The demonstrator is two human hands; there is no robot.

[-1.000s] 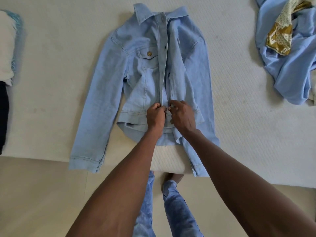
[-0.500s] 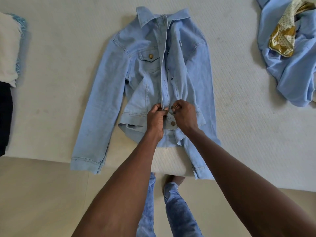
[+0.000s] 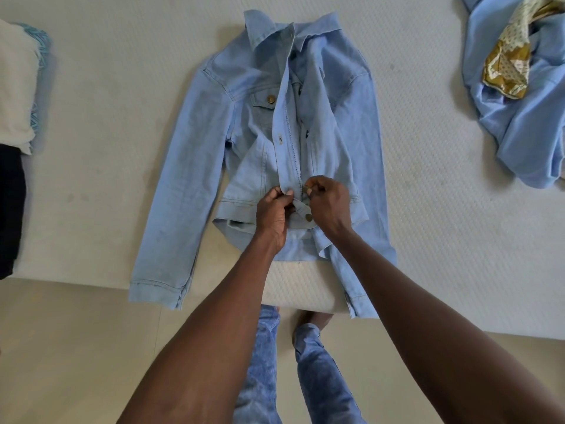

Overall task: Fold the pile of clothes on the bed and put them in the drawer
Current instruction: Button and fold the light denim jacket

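The blue garment [image 3: 519, 117] and dark cloth [image 3: 10, 206] are cut off by the picture's edges.

Pale denim jacket [image 3: 214, 154] — front up, spread flat on bed [image 3: 107, 102].

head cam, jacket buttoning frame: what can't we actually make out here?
- Drawer: not in the head view at all.
- Folded stack: cut off by the left edge.
- Unfolded pile: cut off by the right and top edges.
- Denim jacket: hem under the left hand and right hand is hidden; whether the pinched button is through its hole is too small to tell.
- Jacket's right cuff: partly behind the right forearm.
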